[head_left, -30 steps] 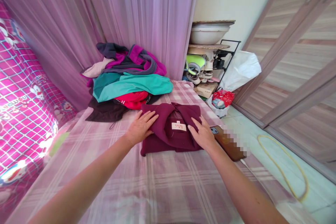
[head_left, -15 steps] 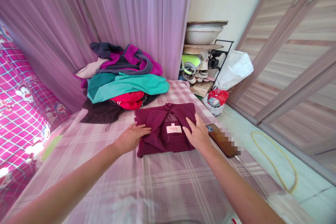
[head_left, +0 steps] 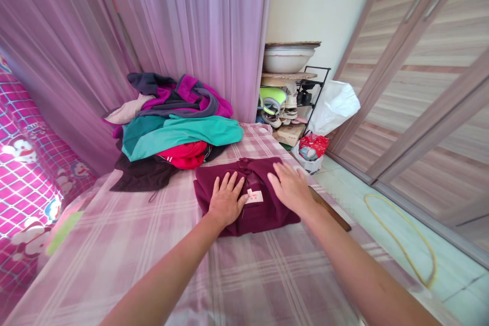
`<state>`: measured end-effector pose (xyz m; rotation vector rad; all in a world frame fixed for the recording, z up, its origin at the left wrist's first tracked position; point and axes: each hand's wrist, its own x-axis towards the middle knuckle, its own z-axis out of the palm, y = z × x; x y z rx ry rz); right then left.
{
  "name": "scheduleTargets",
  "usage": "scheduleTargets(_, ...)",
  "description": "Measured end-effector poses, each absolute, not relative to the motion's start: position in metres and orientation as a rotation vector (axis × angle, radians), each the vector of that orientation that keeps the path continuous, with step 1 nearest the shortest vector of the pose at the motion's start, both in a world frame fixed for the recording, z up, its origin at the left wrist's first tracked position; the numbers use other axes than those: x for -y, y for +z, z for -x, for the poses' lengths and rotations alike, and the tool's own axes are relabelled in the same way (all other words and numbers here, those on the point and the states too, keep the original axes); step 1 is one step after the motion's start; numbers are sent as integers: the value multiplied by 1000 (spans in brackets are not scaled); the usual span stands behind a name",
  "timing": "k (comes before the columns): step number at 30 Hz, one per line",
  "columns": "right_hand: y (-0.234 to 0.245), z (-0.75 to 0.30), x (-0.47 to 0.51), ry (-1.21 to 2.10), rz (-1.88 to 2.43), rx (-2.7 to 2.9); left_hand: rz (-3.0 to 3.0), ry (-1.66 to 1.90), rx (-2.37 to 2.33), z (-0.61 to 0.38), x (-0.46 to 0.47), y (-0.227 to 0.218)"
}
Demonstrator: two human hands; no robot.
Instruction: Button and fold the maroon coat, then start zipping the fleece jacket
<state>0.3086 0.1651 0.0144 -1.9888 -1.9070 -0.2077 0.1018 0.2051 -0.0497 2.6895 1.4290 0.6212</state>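
Observation:
A folded maroon garment [head_left: 263,214] with a small white label [head_left: 254,196] lies on the plaid pink bed sheet [head_left: 153,244]. My left hand [head_left: 226,205] lies flat on its left half, fingers spread. On the garment's right half rests my right hand [head_left: 291,188], flat too, with the fingers stretched out. Neither hand grips anything.
A heap of unfolded clothes [head_left: 171,125], teal, red, purple and dark, sits behind the garment by the pink curtain [head_left: 171,25]. A dark phone [head_left: 330,210] lies at the bed's right edge. A shoe rack [head_left: 290,104] with a basin, bags and a yellow hose [head_left: 401,239] stand on the floor.
My left hand has moved from the garment's left edge onto its top. My right hand has slid up and further onto the right side.

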Motion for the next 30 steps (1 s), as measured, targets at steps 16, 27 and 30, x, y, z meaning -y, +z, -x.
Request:
scheduleTargets(16,-5,-288,-228,140,2049,2154,-2640,496,-1363,-88,-205,-35)
scheduleTargets(27,-23,-286,-221,49,2054,2140,-2534,368,-1436,-91,-203,-21)
scheduleTargets(30,-24,-287,-223,100,2058,2127,-2409,434,-1412,-87,-211,-23)
